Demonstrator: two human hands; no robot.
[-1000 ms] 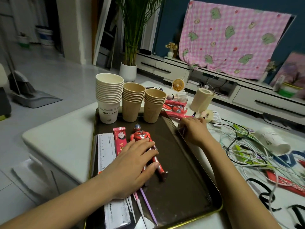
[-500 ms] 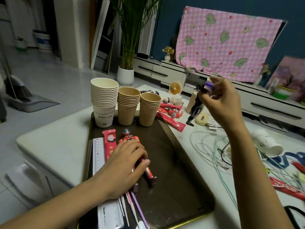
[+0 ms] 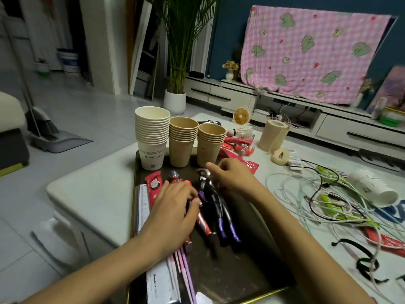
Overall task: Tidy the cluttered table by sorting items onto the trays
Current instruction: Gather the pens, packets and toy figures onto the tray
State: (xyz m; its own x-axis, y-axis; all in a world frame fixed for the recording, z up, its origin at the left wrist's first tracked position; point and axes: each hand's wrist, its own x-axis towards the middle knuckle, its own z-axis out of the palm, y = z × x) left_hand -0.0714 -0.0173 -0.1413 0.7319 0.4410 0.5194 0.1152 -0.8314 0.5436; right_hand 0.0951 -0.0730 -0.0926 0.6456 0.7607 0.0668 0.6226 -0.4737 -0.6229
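Note:
A dark metal tray point(image 3: 241, 260) lies on the white table in front of me. On it lies a red toy figure point(image 3: 205, 226), and my left hand point(image 3: 173, 207) is curled over its body. Right beside it lies a black and purple toy figure point(image 3: 215, 200), head toward the cups. My right hand point(image 3: 234, 178) grips that figure's shoulder, index finger lifted. At the tray's far end stand a white paper cup stack point(image 3: 152, 137) and two brown cup stacks point(image 3: 183, 141). A ruler point(image 3: 143, 205) and a red packet point(image 3: 154, 183) lie along its left side.
Tangled cables point(image 3: 317, 194) and a tipped white cup point(image 3: 372, 187) cover the table to the right. Behind the cups lie more red toys point(image 3: 241, 148), a tall tape roll point(image 3: 272, 136), a small tape roll point(image 3: 280, 155) and a small fan point(image 3: 241, 116). Pink and purple sticks point(image 3: 186, 275) lie near the tray's front.
My right hand picked up the black and purple figure from beside the tray, lifted it, then brought it down next to the red figure. My left hand stayed on the red figure.

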